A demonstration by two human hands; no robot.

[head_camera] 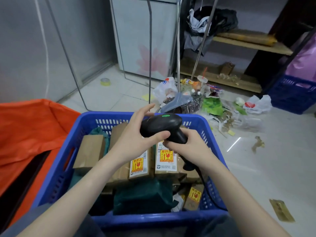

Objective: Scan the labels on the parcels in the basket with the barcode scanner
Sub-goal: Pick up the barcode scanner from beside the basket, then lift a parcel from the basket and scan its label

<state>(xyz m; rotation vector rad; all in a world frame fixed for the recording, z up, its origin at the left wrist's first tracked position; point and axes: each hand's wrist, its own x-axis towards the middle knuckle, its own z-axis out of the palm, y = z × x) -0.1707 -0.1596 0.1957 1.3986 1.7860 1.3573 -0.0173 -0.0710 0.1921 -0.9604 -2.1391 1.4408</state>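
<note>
Two hands hold one black scanner point(161, 124) above the far half of the blue basket point(56, 170). The right hand point(189, 147) is closed round the scanner's grip, and a dark cable point(204, 183) runs from below it down over the basket's right wall. The left hand point(135, 135) cups the scanner's head from the left, thumb pressed under the body, fingers spread loosely over the top. A green light point(165, 115) shows on top of the head.

Under the hands, brown parcels point(89, 151) stand packed in the basket; two in the middle carry white labels point(138, 165) with yellow and red fragile marks. Another parcel with a yellow mark point(194, 196) lies near the right corner. Dark green bags point(143, 195) fill the near part.

Left of the basket lies an orange sack point(32, 127). On the tiled floor point(256, 168) far right of the basket sits a heap of plastic bags and litter point(210, 103), with a wooden shelf point(253, 43) behind it and a second blue crate point(294, 93) at the far right. A roll of tape point(105, 81) lies on the floor, far left.
</note>
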